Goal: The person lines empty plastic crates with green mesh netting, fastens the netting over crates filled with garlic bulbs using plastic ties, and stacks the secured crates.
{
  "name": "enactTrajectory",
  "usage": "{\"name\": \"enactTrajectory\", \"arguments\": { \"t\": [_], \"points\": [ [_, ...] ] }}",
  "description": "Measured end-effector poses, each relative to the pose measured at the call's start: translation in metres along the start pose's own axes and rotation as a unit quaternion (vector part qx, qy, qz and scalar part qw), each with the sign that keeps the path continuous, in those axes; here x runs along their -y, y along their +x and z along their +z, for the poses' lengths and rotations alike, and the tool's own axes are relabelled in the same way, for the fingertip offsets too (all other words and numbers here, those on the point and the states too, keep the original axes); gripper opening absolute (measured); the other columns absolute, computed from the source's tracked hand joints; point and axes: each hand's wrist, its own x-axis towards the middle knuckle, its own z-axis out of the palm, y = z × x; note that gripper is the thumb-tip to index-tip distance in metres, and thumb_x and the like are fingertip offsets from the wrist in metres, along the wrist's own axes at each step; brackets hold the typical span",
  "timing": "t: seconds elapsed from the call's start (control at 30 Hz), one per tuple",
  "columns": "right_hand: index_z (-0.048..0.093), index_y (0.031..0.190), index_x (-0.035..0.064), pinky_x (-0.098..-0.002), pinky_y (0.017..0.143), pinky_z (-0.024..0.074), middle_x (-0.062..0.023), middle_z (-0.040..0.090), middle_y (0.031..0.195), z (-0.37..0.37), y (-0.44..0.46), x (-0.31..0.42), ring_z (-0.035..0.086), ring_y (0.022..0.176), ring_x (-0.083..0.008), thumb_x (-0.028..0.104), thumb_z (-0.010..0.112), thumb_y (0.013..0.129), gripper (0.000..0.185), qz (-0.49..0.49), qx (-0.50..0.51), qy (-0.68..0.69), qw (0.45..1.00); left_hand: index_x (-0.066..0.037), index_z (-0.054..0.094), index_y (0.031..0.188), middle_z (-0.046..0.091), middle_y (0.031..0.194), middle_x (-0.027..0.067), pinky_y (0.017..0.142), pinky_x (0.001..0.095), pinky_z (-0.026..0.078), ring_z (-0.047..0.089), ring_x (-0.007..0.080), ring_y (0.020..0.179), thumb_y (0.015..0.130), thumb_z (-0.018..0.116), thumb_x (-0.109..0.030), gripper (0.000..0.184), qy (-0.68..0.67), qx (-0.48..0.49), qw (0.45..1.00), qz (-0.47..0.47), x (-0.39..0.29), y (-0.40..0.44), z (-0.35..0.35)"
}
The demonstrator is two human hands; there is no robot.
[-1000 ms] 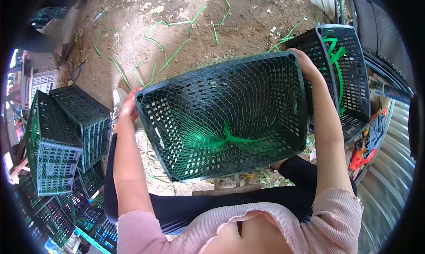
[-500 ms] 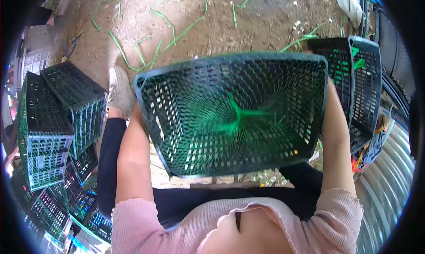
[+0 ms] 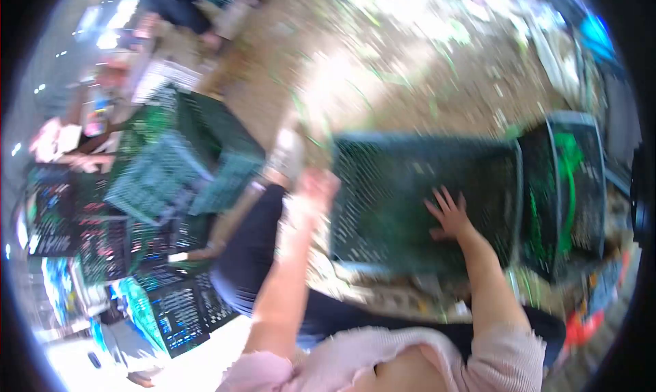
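Note:
A dark green plastic crate (image 3: 427, 143) lies in front of me with its open side facing up. Inside its outline, my right hand (image 3: 451, 218) has its fingers spread, either over or against the mesh; the blur hides which. At the crate's left rim is my left hand (image 3: 318, 190), smeared by motion, so its fingers are unclear and I cannot tell if it touches the rim. Right beside this crate, another crate (image 3: 593, 187) stands on its side with bright green netting (image 3: 568, 166) across it.
Stacked crates (image 3: 164, 177) fill the left side, where another person's hand (image 3: 89, 161) shows. A co-worker's dark-clothed legs (image 3: 179, 12) are at the upper left. Green strips (image 3: 362, 95) lie on the dirt floor (image 3: 266, 71). My shoe (image 3: 287, 153) is just left of the crate.
Both hands gripped the crate's sides before; now my right hand is within its outline and my left is at the left rim. The crate has shifted right in view as the view swung left.

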Motion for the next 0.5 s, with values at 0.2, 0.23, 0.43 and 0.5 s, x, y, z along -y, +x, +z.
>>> {"name": "enactTrajectory", "arguments": {
  "t": [0.2,0.23,0.43,0.5],
  "points": [
    [0.013,0.133,0.0291,-0.0584,0.095,0.0168,-0.0058,0.003,0.14,-0.021,0.02,-0.013,0.002,0.129,-0.0268,0.064,0.05,0.066,0.084,0.002,0.245,-0.002,0.97,0.001,0.038,0.112,0.054,0.099,0.0203,0.074,0.0413,0.044,0.055,0.0325,0.088,0.068,0.061,-0.026,0.056,0.18,0.107,0.959,-0.192,-0.02,-0.007,0.013],
    [0.014,0.133,0.0284,-0.0582,0.095,0.0171,-0.0062,0.004,0.14,-0.031,0.024,-0.022,0.002,0.129,-0.0267,0.062,0.05,0.068,0.082,-0.002,0.272,0.001,0.962,-0.003,0.04,0.112,0.055,0.099,0.017,0.068,0.0436,0.045,0.056,0.0312,0.086,0.07,0.061,-0.027,0.053,0.12,0.19,0.921,-0.318,-0.07,-0.001,0.009],
    [0.017,0.132,0.0318,-0.0572,0.097,0.014,-0.0059,0.006,0.14,-0.025,-0.005,-0.064,0.003,0.129,-0.025,0.058,0.044,0.074,0.07,-0.038,0.164,-0.029,0.985,-0.009,0.05,0.11,0.057,0.097,0.0108,0.053,0.0396,0.048,0.058,0.0285,0.077,0.073,0.06,-0.027,0.043,0.09,0.331,0.818,-0.463,-0.096,0.017,-0.001],
    [0.02,0.131,0.0309,-0.0576,0.097,0.0114,-0.0072,0.006,0.14,0.009,-0.009,-0.055,0.002,0.129,-0.0258,0.059,0.045,0.073,0.069,-0.065,0.15,-0.035,0.986,-0.007,0.051,0.108,0.057,0.094,0.0117,0.053,0.0392,0.048,0.058,0.0273,0.076,0.071,0.06,-0.025,0.042,0.087,0.32,0.822,-0.463,-0.094,0.005,-0.003]
  ]
}}
